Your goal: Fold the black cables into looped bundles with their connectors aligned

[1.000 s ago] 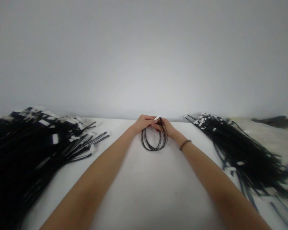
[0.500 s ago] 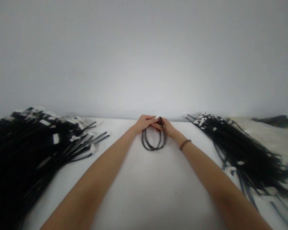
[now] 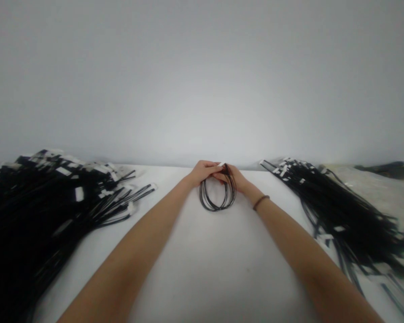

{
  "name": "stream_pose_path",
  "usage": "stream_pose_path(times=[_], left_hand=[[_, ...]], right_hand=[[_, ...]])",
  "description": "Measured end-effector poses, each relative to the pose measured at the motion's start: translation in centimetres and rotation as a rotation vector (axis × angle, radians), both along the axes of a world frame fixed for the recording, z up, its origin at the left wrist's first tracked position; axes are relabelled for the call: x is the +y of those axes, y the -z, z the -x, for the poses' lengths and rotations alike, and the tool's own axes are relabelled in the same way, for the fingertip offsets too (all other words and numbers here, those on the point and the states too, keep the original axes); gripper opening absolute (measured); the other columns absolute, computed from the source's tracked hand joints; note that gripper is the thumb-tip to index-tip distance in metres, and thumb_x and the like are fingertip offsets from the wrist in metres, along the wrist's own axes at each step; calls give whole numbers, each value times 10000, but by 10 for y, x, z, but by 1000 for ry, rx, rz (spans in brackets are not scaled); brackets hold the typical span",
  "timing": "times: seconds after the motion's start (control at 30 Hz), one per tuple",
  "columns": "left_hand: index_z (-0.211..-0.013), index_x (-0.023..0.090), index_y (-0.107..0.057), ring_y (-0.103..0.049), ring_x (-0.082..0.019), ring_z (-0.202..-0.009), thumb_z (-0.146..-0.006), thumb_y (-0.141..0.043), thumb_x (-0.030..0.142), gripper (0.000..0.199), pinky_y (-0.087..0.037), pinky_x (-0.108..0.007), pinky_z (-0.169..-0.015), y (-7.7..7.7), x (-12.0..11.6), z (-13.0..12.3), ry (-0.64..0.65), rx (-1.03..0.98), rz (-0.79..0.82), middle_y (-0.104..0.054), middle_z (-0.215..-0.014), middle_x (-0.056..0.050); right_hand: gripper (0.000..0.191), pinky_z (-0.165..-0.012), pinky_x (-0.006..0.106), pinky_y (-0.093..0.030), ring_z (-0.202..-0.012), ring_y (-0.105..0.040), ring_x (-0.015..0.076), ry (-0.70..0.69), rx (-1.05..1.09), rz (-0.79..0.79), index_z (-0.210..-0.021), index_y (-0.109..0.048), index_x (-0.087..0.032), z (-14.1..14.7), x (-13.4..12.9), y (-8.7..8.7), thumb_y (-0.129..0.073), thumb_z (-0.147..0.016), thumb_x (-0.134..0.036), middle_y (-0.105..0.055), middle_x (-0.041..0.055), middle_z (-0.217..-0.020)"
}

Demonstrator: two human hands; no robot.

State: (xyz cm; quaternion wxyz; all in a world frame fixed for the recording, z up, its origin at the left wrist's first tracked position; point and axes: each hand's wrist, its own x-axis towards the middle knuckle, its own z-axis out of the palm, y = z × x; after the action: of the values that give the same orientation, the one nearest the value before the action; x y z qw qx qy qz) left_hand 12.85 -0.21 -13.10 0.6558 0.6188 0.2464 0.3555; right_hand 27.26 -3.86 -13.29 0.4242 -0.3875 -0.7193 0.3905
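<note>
While the fingers of the left hand (image 3: 204,172) and right hand (image 3: 234,176) meet, both pinched on the top of a coiled black cable (image 3: 218,207), its loops hang just below the fingertips, with a white piece (image 3: 221,165) between them; well to the left of the fingers lies a large cable pile (image 3: 50,215), and to their right another cable bundle (image 3: 343,208), both on the white table (image 3: 202,269)

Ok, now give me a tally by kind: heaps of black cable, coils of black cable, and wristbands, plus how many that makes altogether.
Cable heaps: 2
Cable coil: 1
Wristband: 1
Total: 4
</note>
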Motion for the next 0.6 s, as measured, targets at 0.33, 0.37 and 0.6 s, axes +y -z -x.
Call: stream_pose_path(times=[0.33, 0.37, 0.6], left_hand=[[-762, 62, -615, -606, -186, -616, -611, -655, 336, 315, -493, -332, -638, 3, 5, 0, 4, -21, 49, -647, -714, -100], [-762, 62, -616, -606, -187, -618, -612, -655, 338, 316, -494, -330, -636, 3, 5, 0, 8, -22, 49, -648, -715, -101], [-743, 64, -623, -608, -197, -600, -625, -641, 355, 314, -493, -327, -616, 3, 3, 0, 17, -10, 19, -648, -675, -102]], right_hand=[[255, -424, 205, -335, -468, -422, 89, 15, -17, -1, -750, -497, -143, 0, 1, 1, -555, -705, -387, -473, -15, -535], [251, -425, 206, -337, -469, -424, 90, 15, -17, 4, -756, -498, -145, 1, 1, 0, -549, -711, -387, -476, -15, -533], [241, -424, 206, -336, -463, -423, 91, 14, -35, -12, -742, -498, -149, 1, 1, 1, -538, -722, -386, -480, -17, -514]])
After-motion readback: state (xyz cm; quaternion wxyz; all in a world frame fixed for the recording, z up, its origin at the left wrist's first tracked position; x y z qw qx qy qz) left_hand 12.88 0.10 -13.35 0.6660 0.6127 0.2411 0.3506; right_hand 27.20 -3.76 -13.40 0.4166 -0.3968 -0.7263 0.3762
